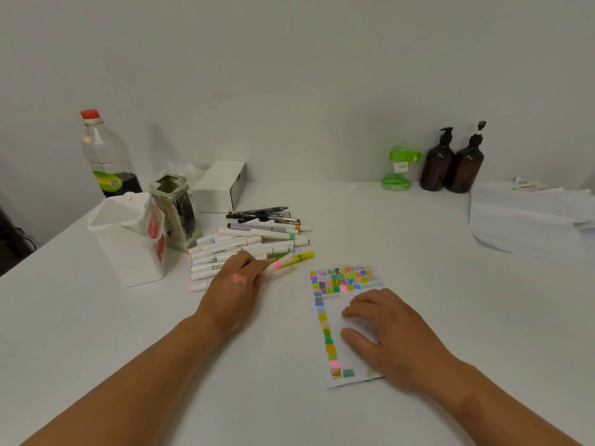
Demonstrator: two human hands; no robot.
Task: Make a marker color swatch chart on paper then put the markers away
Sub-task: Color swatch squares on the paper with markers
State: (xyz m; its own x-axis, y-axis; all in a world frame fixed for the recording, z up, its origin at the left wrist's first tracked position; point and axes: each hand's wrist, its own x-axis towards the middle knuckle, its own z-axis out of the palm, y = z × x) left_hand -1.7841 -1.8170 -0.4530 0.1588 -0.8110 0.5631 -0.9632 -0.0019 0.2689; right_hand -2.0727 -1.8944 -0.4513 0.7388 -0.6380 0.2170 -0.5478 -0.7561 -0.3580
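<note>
A small sheet of paper lies on the white table, with colour swatches along its top and down its left edge. My right hand rests flat on the paper, fingers relaxed. A pile of white-bodied markers lies to the left of the paper. My left hand reaches into the near side of the pile, and its fingers pinch a pink-banded marker. A yellow marker lies just beyond it.
A white plastic holder and a worn square cup stand left of the pile, with a white box and a red-capped bottle behind. Black pens lie at the pile's far edge. Two brown pump bottles, a green container and stacked paper stand at the right.
</note>
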